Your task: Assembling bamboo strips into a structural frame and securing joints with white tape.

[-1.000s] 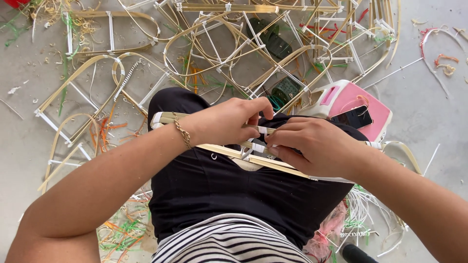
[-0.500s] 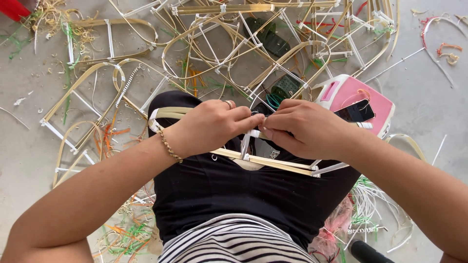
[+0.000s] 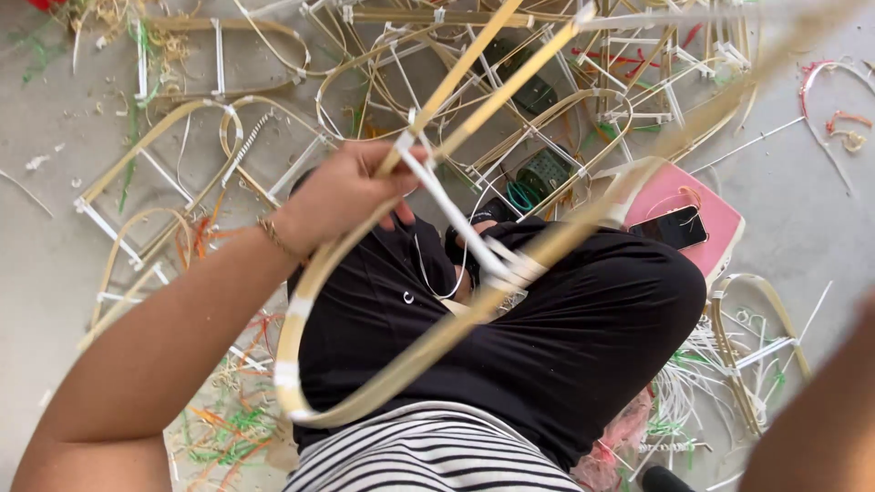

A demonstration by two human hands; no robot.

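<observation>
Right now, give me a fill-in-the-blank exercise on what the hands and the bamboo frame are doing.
1. The left hand grips the bent bamboo frame and holds it raised above the ____.
2. The frame's joints are bound with strips of ____ colour.
3. A dark phone lies on a ____ box beside the knee.
4. The wrist of the left hand wears a thin ____.

Missing words: lap; white; pink; bracelet

L hand point(image 3: 342, 196) grips bamboo frame point(image 3: 437, 337) | over lap | R arm blurred, low right
</observation>
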